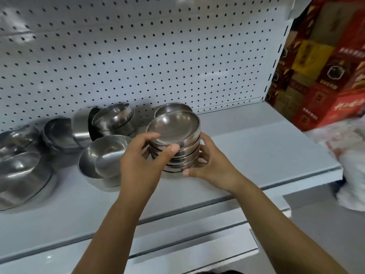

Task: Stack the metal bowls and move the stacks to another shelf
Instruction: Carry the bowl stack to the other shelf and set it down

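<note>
though half-open, fingers (172, 150) round bowl stack (174, 128)

Far-left bowls (19, 180) cut by frame edge; bowl stack (173, 127) btm rims partly behind left hand (142, 165) & right hand (209, 163). Print on carton (324, 80) blurred, bag (353, 171) too.

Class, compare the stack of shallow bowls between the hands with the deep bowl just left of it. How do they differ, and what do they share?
The stack of shallow bowls is several flat dishes nested upright; the deep bowl is rounder and tilted. The left hand and right hand grip the stack; neither grips the deep bowl. Both are shiny metal.
</note>
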`<state>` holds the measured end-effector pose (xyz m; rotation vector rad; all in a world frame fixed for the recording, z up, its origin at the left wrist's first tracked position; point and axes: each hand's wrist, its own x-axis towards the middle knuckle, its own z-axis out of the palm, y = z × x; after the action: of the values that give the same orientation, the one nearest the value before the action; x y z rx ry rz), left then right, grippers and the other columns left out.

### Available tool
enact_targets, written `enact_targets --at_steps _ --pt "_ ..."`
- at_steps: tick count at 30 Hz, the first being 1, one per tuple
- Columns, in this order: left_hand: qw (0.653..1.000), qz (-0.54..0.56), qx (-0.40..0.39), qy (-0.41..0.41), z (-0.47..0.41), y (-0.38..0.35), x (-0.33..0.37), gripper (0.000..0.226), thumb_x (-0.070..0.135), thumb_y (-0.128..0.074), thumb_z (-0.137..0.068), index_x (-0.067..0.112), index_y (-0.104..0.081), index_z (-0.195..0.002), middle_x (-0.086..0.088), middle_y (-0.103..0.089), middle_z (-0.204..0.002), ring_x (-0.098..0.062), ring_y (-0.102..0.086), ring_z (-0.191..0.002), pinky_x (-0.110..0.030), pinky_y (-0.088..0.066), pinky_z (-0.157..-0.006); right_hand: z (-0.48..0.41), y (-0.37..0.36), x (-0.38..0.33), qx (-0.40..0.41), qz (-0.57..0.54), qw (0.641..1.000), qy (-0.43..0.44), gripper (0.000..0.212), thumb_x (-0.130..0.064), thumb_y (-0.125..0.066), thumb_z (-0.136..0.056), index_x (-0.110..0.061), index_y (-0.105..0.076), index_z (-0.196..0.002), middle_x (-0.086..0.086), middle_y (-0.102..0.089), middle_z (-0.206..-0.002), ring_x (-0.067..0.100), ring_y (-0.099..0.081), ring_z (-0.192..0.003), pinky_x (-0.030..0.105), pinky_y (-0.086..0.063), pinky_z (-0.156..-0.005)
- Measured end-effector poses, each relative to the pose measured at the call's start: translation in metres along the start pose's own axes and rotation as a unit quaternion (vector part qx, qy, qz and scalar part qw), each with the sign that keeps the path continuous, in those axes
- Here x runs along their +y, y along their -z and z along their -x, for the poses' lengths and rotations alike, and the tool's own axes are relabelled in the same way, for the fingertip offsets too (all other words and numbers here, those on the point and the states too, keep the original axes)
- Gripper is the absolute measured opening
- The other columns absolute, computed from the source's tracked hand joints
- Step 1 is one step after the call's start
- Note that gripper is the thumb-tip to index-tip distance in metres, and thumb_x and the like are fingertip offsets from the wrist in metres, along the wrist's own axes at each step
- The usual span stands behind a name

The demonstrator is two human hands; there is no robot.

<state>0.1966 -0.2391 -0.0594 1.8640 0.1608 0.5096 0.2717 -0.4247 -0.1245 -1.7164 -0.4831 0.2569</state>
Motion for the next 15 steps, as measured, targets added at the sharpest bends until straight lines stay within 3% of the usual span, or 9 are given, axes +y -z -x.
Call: enact_targets --at_steps 4,11,15 --pt "0.999 0.011 -0.046 -0.006 -0.001 0.006 0.002 0.043 0.050 -0.083 -0.067 0.032 -0.069 -0.103 0.015 -0.069 -0.113 0.003 -0.063 -0.111 -0.035 -0.053 -0.105 0.021 -0.006 -0.009 0.059 0.008 0.998 -0.004 0.111 -0.017 -0.097 -0.068 -0.047 -0.032 -0.153 -0.005 -0.064 -0.136 0.014 -0.062 -0.126 0.042 -0.054 -0.107" --pt "0.986 0.073 -0.142 -0.056 0.011 -0.006 0.011 0.046 0.058 -0.087 -0.062 0.028 -0.066 -0.090 0.006 -0.070 -0.105 -0.017 -0.068 -0.110 -0.042 -0.058 -0.097 0.080 0.002 -0.019 0.151 0.021 0.988 -0.029 0.109 -0.023 -0.097 -0.068 -0.048 -0.032 -0.152 -0.007 -0.059 -0.140 0.014 -0.058 -0.129 0.043 -0.055 -0.106" --pt "0.970 0.088 -0.206 -0.097 0.021 -0.031 0.019 0.049 0.060 -0.085 -0.059 0.026 -0.064 -0.088 -0.001 -0.069 -0.106 -0.020 -0.068 -0.107 -0.037 -0.060 -0.090 0.124 0.015 -0.023 0.221 0.034 0.974 -0.045 0.109 -0.026 -0.097 -0.068 -0.050 -0.031 -0.151 -0.009 -0.057 -0.144 0.015 -0.056 -0.132 0.043 -0.054 -0.106"
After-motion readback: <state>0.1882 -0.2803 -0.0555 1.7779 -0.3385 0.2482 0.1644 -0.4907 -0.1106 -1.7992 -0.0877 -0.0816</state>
